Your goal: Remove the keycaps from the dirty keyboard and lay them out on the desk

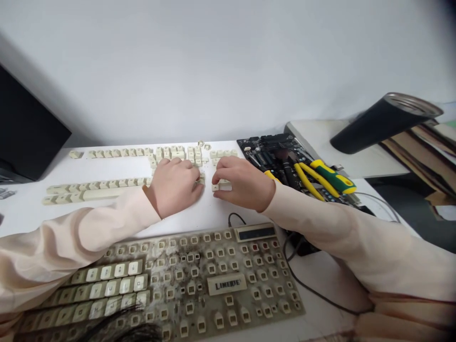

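Observation:
Loose beige keycaps (pixel 124 183) lie in rows on the white table behind a dirty beige keyboard (pixel 228 266). My left hand (pixel 178 185) is closed, its fingers curled down at the right end of the lower rows. Its fingertips are mostly hidden, so what they hold cannot be made out. Beside it, my right hand (pixel 244 180) pinches a small keycap (pixel 215 187) between thumb and forefinger, low over the table. Another keycap shows inside that grip. Bare switch stems cover much of the keyboard; several rows of caps (pixel 110 287) are still fitted at its left.
At right, a black circuit board (pixel 265 152) lies under yellow-green pliers (pixel 327 178). A dark tumbler (pixel 381 123) stands behind them near stacked papers or cardboard (pixel 420 147). A black monitor-like panel (pixel 28 123) is at left. A cable (pixel 313 294) runs along the keyboard's right side.

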Demonstrator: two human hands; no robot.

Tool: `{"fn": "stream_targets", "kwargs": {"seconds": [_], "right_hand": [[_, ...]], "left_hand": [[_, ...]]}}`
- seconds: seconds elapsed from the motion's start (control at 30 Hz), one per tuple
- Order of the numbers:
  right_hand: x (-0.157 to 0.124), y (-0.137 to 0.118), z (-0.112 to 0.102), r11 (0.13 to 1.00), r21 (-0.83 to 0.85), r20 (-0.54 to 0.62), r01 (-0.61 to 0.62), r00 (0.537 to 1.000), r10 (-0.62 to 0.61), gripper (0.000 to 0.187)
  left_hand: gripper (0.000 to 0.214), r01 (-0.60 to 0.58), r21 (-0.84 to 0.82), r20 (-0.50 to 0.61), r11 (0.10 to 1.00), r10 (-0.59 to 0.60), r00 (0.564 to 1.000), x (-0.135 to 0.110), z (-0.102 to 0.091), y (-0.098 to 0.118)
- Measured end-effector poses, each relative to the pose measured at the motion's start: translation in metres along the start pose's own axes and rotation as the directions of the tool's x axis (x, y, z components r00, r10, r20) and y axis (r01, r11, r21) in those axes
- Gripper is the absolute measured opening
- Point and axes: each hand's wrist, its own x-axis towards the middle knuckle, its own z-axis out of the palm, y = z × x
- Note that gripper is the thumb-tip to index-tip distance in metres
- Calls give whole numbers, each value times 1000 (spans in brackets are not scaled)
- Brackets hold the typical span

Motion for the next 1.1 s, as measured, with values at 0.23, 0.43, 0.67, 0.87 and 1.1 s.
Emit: {"fn": "stream_targets", "kwargs": {"seconds": [0.23,0.43,0.67,0.87,1.1], "right_hand": [[-4,6,9,1000,19,-19,-24,1000,24,12],[-7,7,14,999,35,-24,-15,1000,16,10],[-11,4,13,999,47,-1,26,1000,-26,12],[-17,5,4,993,28,-19,112,994,-112,21],[-18,10,-7,982,-15,-23,188,982,-188,17]], "left_hand": [[28,-11,20,-18,1000,12,1000,1,6,1],[28,-48,47,-46,998,50,998,0,5,4],[25,-99,111,-116,989,111,987,-3,9,10],[23,-171,147,-157,974,194,968,-10,-4,12],[24,-151,6,-64,989,151,987,-43,-28,4]]}}
